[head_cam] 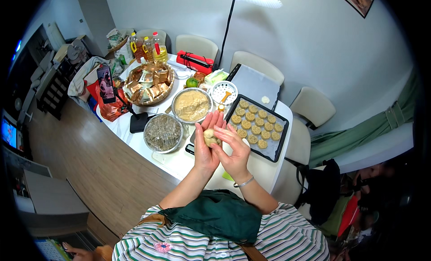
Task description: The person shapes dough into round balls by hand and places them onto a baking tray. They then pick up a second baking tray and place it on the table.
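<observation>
Cupped palm up, my left hand (206, 156) holds a ball of dough (211, 137) with darker patches on its surface. The fingers and thumb of my right hand (234, 149) press on the ball from the right. Behind my hands is a bowl of pale dough or paste (192, 105) under cling film. To the left stands a bowl of dark, crumbly filling (163, 133), also wrapped in film. On the right lies a black baking tray (280, 149) lined with paper, bearing several round pastries with a moulded flower pattern (256, 130).
A dark scale (190, 149) is partly hidden behind my left hand. A phone on a stand (106, 84), a wicker basket of wrapped packets (148, 83) and oil bottles (160, 52) occupy the left side. A white perforated basket (224, 92) and a second tray (254, 84) stand farther back.
</observation>
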A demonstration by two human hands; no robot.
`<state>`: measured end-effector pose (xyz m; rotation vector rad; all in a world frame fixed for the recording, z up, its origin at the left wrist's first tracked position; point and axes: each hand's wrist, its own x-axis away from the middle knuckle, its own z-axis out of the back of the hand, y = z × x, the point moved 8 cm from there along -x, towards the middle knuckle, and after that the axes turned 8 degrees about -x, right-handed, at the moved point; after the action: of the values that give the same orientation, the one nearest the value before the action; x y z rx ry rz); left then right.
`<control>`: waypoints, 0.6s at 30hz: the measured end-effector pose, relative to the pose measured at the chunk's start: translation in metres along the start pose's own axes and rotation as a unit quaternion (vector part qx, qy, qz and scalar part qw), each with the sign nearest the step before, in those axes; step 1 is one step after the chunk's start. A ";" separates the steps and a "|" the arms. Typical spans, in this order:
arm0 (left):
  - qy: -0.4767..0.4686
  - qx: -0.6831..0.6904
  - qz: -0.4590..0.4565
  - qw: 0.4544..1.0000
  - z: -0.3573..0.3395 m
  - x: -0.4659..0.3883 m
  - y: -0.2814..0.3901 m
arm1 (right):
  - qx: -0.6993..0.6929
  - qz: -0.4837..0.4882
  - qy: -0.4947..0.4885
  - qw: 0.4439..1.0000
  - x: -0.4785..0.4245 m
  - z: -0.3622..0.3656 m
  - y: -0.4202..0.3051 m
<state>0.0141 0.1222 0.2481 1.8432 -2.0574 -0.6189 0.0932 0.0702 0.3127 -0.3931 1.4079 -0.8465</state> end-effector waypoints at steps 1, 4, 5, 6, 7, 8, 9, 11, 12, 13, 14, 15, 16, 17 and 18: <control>-0.004 -0.008 -0.009 1.000 0.000 -0.001 0.001 | -0.001 -0.001 0.010 1.000 0.000 0.001 0.000; -0.002 -0.044 -0.021 0.999 0.001 0.000 0.001 | -0.006 -0.003 0.030 1.000 0.000 0.002 0.000; 0.000 -0.048 -0.024 0.999 0.001 0.000 0.001 | -0.009 -0.003 0.031 0.999 0.001 0.002 0.003; 0.002 -0.052 -0.025 0.998 0.002 0.001 0.000 | -0.011 -0.003 0.032 0.999 0.002 0.002 0.005; 0.004 -0.055 -0.027 0.998 0.002 0.001 0.000 | -0.014 -0.010 0.032 0.999 0.003 0.002 0.008; 0.010 -0.064 -0.026 0.998 0.002 0.002 0.000 | -0.018 -0.016 0.032 0.999 0.004 0.002 0.012; 0.015 -0.073 -0.024 0.997 0.003 0.002 0.001 | -0.022 -0.022 0.032 0.999 0.004 0.001 0.015; 0.019 -0.083 -0.019 0.996 0.002 0.002 0.000 | -0.045 -0.037 0.037 0.998 0.005 0.002 0.017; 0.018 -0.085 -0.016 0.996 0.002 0.003 0.001 | -0.059 -0.046 0.039 0.996 0.005 0.001 0.018; 0.018 -0.087 -0.012 0.996 0.002 0.004 0.002 | -0.067 -0.057 0.050 0.995 0.004 0.002 0.017; 0.016 -0.089 -0.016 0.996 0.002 0.005 0.002 | -0.074 -0.068 0.061 0.993 0.002 0.003 0.013; 0.011 -0.090 -0.017 0.996 -0.001 0.004 0.002 | -0.078 -0.078 0.073 0.991 0.001 0.006 0.011; 0.005 -0.090 -0.019 0.996 -0.003 0.004 0.001 | -0.053 -0.049 0.059 0.996 0.000 0.005 0.008; -0.001 -0.100 -0.018 0.995 -0.005 0.004 0.000 | -0.028 -0.020 0.045 0.998 0.001 0.005 0.006; -0.008 -0.112 -0.018 0.993 -0.006 0.005 0.000 | -0.005 0.008 0.031 0.999 0.001 0.003 0.004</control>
<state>0.0160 0.1170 0.2530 1.7547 -1.8797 -0.8394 0.0972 0.0708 0.3097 -0.3647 1.4721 -0.8446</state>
